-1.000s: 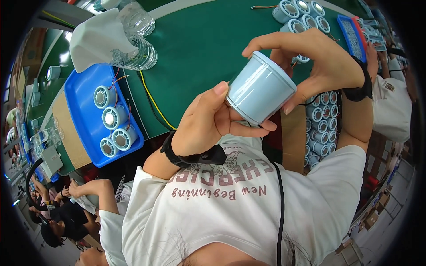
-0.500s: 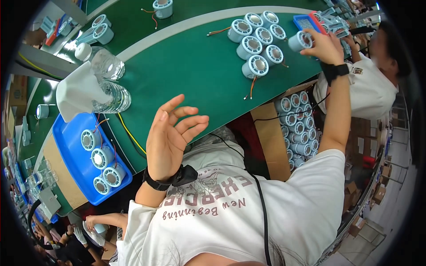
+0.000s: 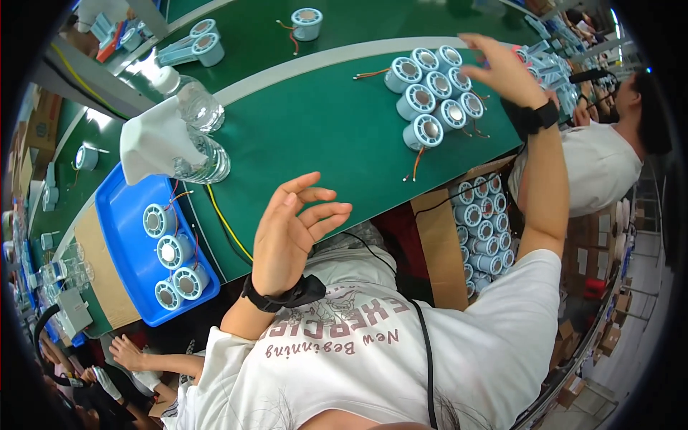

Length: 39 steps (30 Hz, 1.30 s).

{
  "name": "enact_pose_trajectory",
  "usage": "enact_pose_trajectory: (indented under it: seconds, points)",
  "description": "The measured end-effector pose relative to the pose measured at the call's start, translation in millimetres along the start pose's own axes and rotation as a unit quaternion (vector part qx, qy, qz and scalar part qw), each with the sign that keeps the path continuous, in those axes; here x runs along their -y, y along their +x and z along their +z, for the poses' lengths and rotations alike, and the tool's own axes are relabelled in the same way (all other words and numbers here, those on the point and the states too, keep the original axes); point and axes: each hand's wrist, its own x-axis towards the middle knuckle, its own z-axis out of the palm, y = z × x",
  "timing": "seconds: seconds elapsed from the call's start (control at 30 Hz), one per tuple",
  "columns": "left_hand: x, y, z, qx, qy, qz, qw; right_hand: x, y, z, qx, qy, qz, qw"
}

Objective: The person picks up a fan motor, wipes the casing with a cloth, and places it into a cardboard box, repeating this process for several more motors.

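Light-blue round motors (image 3: pixel 438 84) with metal centres and thin wires stand close together in rows on the green table (image 3: pixel 308 129). My right hand (image 3: pixel 505 72) is over the far right side of this group, fingers spread, with nothing seen in them. Its thumb is close to the motors at the group's right edge, one of which (image 3: pixel 471 105) stands at the end of a row. My left hand (image 3: pixel 290 229) hovers palm inward at the table's near edge, fingers loosely apart, holding nothing.
At left, a blue tray (image 3: pixel 115 236) holds several motors beside two clear bottles (image 3: pixel 201 107), one draped with white cloth (image 3: pixel 154 140). Below the table's right side, a cardboard box (image 3: pixel 437 236) is packed with motors. A co-worker (image 3: pixel 588 158) sits at right. Another motor (image 3: pixel 307 25) stands beyond the pale strip.
My right hand has let go of its motor, which now stands at the group's right edge, and has opened. The view has shifted slightly; my left hand stays much the same.
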Motion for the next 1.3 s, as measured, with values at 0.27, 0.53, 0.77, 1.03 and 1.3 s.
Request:
enact_pose_trajectory:
  seconds: [0.27,0.53,0.77,1.03,1.3]
  points:
    - [-2.5,-14.2,-8.3,0.026,-0.013,0.032,0.999,90.2,186.9,72.5,0.05,-0.021,-0.168,0.984]
    - [-10.0,-34.8,-30.2,0.005,0.032,0.06,0.998,70.7,248.6,130.1,0.153,-0.053,-0.115,0.98]
    - [-10.0,-9.8,-19.0,-0.055,0.098,0.134,0.985,152.1,144.6,40.8,0.265,0.296,-0.164,0.903]
    - [5.1,15.8,8.0,0.024,0.071,0.164,0.984,190.0,41.7,-5.2,0.339,0.282,-0.149,0.885]
    - [13.5,11.6,12.8,0.005,0.082,0.09,0.993,166.0,10.4,12.9,0.313,0.34,-0.161,0.872]
